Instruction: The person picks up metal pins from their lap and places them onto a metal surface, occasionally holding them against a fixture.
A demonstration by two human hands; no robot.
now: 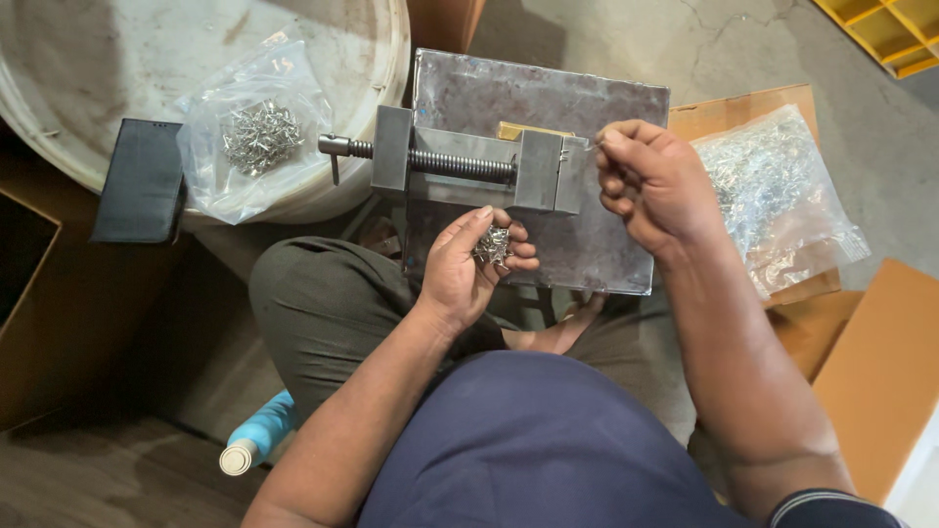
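Keep your left hand (469, 264) cupped around the clips (493, 244) at frame centre, just below the vise (460, 161). Your right hand (650, 181) pinches one clip (585, 145) at the vise's right end (seat it squarely, fingers clear).

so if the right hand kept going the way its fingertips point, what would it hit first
Most likely the vise. The right hand pinches a small metal piece, fingertips pointing left at the jaw block beside them. Depth is hard to judge from overhead.
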